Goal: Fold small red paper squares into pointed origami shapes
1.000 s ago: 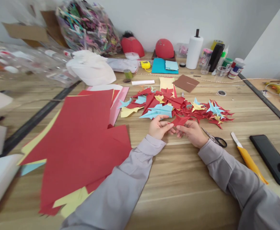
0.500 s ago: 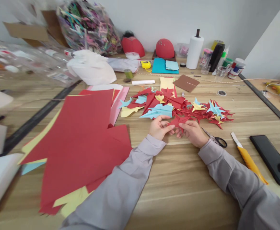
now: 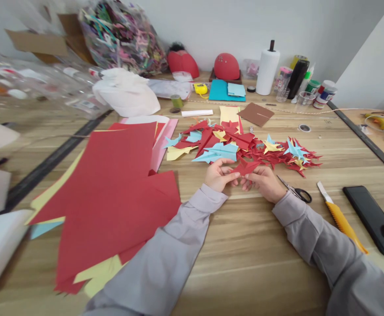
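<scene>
A small folded red paper star [image 3: 244, 166] is held between my two hands, just in front of the heap of folded paper. My left hand [image 3: 221, 174] pinches its left side between thumb and fingers. On the other side my right hand [image 3: 264, 181] grips its lower right edge with the thumb on top. Parts of the fingers below the paper are hidden. Behind the hands lies a heap of folded paper shapes [image 3: 208, 138], mostly red with some blue and yellow. A light blue folded piece [image 3: 218, 152] is closest to my left hand.
Large red paper sheets [image 3: 113, 197] spread over the left side. Scissors [image 3: 299, 192], a yellow-handled utility knife [image 3: 341, 221] and a black phone [image 3: 372, 219] lie to the right. Tape, a brown square [image 3: 256, 114], bottles and cups stand toward the back.
The red paper star is tilted slightly differently, and the right thumb has shifted a little to the left along its edge. Everything else stays in place.
</scene>
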Demonstrator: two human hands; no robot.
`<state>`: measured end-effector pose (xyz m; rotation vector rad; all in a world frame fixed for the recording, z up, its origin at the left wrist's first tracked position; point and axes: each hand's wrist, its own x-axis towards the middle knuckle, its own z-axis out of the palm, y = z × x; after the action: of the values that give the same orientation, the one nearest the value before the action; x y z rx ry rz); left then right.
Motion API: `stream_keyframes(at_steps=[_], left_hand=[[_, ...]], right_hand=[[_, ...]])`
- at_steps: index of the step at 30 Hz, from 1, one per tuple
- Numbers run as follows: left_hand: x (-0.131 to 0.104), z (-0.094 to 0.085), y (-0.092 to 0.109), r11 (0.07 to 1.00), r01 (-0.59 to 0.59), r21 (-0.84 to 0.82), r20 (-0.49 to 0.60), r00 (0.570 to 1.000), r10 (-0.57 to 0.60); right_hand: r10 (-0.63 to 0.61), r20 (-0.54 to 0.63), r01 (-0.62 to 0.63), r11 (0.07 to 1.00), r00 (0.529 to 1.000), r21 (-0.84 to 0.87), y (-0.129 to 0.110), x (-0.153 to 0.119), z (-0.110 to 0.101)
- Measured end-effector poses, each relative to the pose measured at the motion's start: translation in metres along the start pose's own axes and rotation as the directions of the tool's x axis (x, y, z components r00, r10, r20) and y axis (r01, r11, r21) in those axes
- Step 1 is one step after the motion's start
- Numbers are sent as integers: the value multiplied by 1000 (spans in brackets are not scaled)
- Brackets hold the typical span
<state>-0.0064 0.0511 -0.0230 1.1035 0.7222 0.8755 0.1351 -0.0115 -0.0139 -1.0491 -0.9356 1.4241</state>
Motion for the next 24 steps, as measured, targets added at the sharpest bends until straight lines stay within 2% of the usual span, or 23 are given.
stream_keyframes(at_steps=[5, 9, 12, 19, 24], left_hand=[[0, 1, 0, 1000, 5, -18, -33, 999, -6], [0, 1, 0, 1000, -8, -1, -40, 999, 8], [-2, 3, 2, 999, -32, 24, -24, 999, 33], [-4, 6, 5, 999, -15, 32, 37, 999, 14], [-1, 2, 2, 1000, -1, 6, 41, 999, 1]], right_hand=[[-22, -56, 22, 1000, 998, 4, 2, 0, 0], [-75, -92, 65, 993, 993, -103, 1, 0, 3], [-76, -76, 63, 985, 994, -159, 0, 0, 4], [-28, -30, 23, 987, 999, -156, -2, -1, 2], [6, -13, -7, 998, 1000, -60, -2, 0, 0]])
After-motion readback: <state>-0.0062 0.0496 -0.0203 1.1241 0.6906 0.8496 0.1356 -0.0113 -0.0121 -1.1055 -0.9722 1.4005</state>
